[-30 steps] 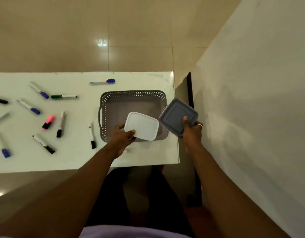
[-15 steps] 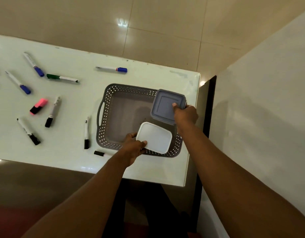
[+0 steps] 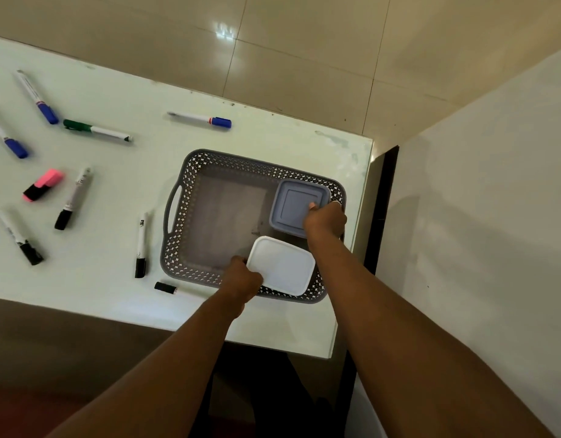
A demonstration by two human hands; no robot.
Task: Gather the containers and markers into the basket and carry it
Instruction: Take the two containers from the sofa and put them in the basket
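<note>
Table (image 3: 114,191): white and smooth-topped. The basket (image 3: 241,159) stands at its right end.

Basket: grey perforated plastic, judged stiff and light. One cut-out handle shows at the left end. The opposite end is covered by my arm, so a matching handle cannot be confirmed. I judge it best carried with two hands at the ends.

Grey container (image 3: 288,213): lidded, in the basket's far right corner. My right hand (image 3: 325,219) grasps its near right edge, thumb on the lid.

White container (image 3: 282,263): lidded, over the near right corner and overlapping the rim. My left hand (image 3: 241,282) clutches its left corner, fingers curled. Whether either container has touched the floor of the basket, I cannot tell. Both are judged rigid, light and slick, so best held at the edges.

Markers: all outside the basket. One black-capped marker (image 3: 141,245) lies just beside the left wall and another (image 3: 168,288) near the front wall. The rest lie well apart to the left. They are thin and round and likely to roll, so I would pinch them mid-barrel.
</note>
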